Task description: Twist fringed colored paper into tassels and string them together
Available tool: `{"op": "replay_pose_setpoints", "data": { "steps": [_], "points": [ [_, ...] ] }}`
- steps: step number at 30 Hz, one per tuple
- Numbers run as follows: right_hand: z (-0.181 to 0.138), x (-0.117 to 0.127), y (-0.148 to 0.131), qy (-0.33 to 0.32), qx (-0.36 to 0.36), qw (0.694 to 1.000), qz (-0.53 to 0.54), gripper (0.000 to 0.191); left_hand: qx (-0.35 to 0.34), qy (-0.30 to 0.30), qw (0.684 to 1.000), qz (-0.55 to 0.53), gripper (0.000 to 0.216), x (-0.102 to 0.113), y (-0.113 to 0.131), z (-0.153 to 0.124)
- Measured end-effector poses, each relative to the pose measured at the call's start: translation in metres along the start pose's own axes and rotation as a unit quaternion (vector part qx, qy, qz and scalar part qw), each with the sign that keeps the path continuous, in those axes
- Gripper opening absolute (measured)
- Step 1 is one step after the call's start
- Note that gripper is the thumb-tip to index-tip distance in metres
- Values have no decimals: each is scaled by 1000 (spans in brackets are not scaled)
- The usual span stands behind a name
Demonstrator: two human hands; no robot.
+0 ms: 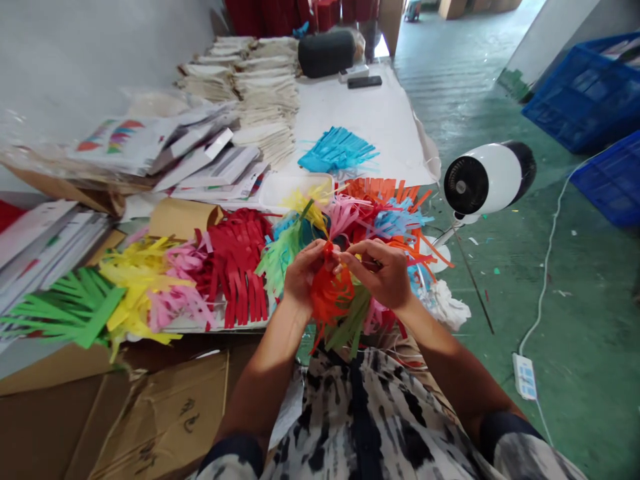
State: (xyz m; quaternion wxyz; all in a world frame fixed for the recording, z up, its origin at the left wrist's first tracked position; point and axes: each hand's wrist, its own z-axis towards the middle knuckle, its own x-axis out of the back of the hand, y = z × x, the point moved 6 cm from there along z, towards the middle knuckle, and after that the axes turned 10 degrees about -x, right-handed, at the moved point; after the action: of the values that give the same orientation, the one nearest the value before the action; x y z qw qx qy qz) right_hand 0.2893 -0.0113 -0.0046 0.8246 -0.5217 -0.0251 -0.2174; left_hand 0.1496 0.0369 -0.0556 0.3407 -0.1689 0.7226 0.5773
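Note:
My left hand (303, 273) is closed around the twisted top of an orange-red paper tassel (333, 297), whose fringe hangs down. My right hand (383, 273) pinches close beside that top; a thin string may be between its fingers, too small to make out. Under the hands hangs an olive-green tassel (351, 320). Just beyond the fingertips lie pink fringed paper (345, 212), yellow fringe (310, 208) and light green fringe (284, 250). To the left sits a pile of dark red fringed paper (240, 267).
A white fan (493, 177) stands right of the table. Blue fringed paper (337, 150) lies on the white tabletop (355, 107). Stacked white packets (215, 163) fill the left side. Cardboard (170, 413) lies below the table edge. A power strip (524, 377) rests on the floor.

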Motion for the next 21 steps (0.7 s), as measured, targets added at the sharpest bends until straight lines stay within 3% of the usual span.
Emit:
{"op": "replay_pose_setpoints", "data": {
  "steps": [8,21],
  "points": [
    [-4,0,-2,-54,3,998,44,28,13,-18,1000,-21,14,-3,3,2],
    [-3,-6,4,-38,10,999,-22,32,14,-4,1000,27,20,-6,3,1]
  ]
}}
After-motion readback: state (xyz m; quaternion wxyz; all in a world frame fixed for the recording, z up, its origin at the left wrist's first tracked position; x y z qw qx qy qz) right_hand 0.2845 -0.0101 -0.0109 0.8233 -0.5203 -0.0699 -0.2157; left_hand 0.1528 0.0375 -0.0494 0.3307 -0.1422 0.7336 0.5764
